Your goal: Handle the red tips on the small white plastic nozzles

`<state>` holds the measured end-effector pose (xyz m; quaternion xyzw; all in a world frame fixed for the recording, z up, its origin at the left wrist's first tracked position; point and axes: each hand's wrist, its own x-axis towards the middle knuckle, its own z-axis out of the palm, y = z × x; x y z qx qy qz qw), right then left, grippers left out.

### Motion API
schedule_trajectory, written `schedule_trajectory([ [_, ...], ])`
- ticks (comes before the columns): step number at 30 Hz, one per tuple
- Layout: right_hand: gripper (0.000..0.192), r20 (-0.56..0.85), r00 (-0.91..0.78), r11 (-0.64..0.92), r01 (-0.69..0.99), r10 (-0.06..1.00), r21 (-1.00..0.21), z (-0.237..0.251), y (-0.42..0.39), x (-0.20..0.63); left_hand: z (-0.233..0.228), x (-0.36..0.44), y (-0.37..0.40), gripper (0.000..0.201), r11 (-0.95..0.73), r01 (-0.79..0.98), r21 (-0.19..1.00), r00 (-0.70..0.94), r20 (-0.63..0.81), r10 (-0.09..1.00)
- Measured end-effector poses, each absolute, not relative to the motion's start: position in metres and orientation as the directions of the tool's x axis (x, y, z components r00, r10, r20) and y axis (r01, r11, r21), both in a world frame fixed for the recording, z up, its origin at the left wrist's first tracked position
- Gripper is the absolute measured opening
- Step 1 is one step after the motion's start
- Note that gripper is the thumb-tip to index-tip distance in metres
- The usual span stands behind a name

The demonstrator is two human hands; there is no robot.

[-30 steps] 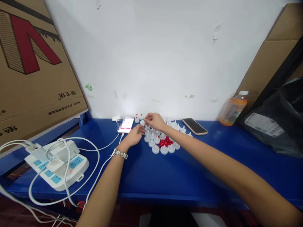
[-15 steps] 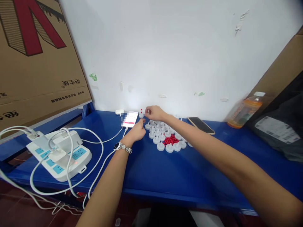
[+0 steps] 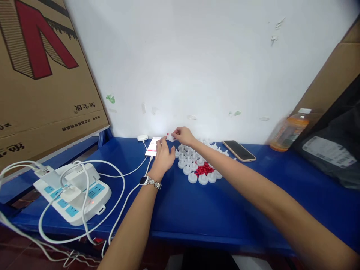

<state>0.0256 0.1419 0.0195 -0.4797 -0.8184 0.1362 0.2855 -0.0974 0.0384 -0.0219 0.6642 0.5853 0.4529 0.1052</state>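
A white plastic piece with a round base and a red tip (image 3: 170,138) is at the back of the blue table, between my two hands. My left hand (image 3: 164,156), wearing a watch and a bracelet, is just left of it, thumb apart from the fingers. From the right, my right hand (image 3: 183,135) has its fingertips pinched together at the piece's edge; what lies between them is too small to make out. Several similar white stemmed pieces (image 3: 192,177) stand in a cluster below my right forearm, around a heap of small red parts (image 3: 204,169).
A lit phone (image 3: 152,147) on a cable lies by my left hand. A second phone (image 3: 239,150) and an orange drink bottle (image 3: 291,130) are to the right. A power strip (image 3: 94,210) with looping white cables takes up the left side; a cardboard box (image 3: 53,90) stands behind it.
My left hand has moved up and its fingers have spread beside the white piece. My right hand's fingertips have come against that piece. The view has shifted slightly.
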Motion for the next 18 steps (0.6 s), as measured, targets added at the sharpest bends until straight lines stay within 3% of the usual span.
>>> schedule_trajectory([
  [2, 0.026, 0.370, -0.294, 0.472, 0.512, 0.881, -0.717, 0.019, 0.118, 0.048, -0.018, -0.088, 0.033, 0.057, -0.389, 0.666, 0.637, -0.075, 0.575, 0.814],
  [4, 0.036, 0.399, -0.228, 0.458, 0.370, 0.888, -0.808, 0.017, 0.091, 0.071, -0.013, -0.075, 0.026, 0.055, -0.492, 0.611, 0.621, 0.029, 0.603, 0.797],
  [10, 0.049, 0.408, -0.183, 0.446, 0.325, 0.895, -0.834, 0.003, 0.036, 0.122, 0.004, -0.038, 0.003, 0.037, -0.625, 0.487, 0.610, 0.267, 0.577, 0.772],
  [16, 0.050, 0.362, -0.147, 0.390, 0.294, 0.920, -0.873, 0.000, 0.024, 0.132, 0.002, -0.025, -0.002, 0.034, -0.663, 0.434, 0.610, 0.333, 0.575, 0.748],
  [18, 0.050, 0.390, -0.128, 0.410, 0.301, 0.912, -0.861, 0.004, 0.023, 0.133, 0.000, -0.026, 0.002, 0.033, -0.629, 0.390, 0.673, 0.288, 0.559, 0.777],
])
